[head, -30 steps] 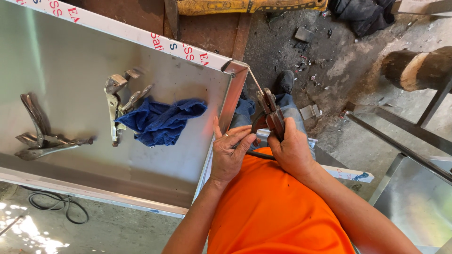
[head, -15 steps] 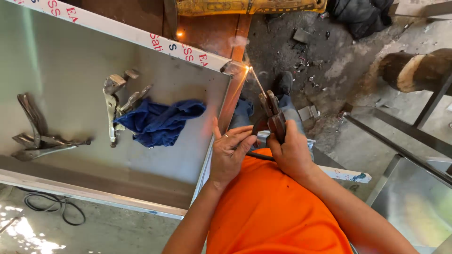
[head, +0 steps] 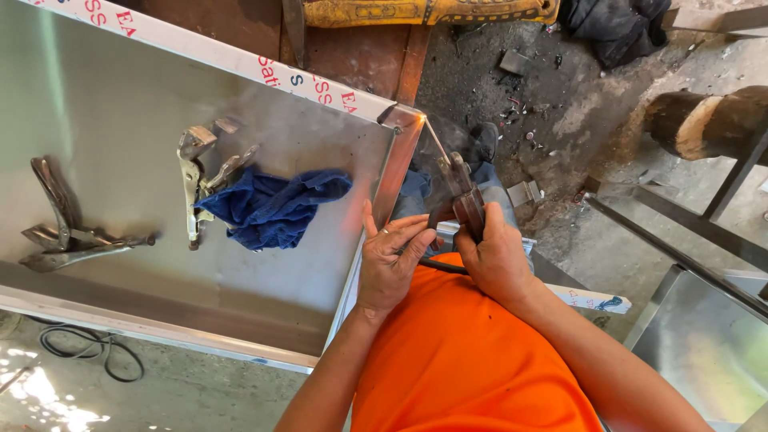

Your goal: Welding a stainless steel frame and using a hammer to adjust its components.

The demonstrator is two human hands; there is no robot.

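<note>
Gripping electrode holder, rt hand, lft hand beside.

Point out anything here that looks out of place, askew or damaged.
Nothing looks damaged. The blue rag lies crumpled on the steel sheet, partly over the locking pliers. Small metal scraps litter the ground beside it. The right hand holds the electrode holder at the sheet's glowing corner.

Blue rag, locking pliers, log, black cable.
</note>
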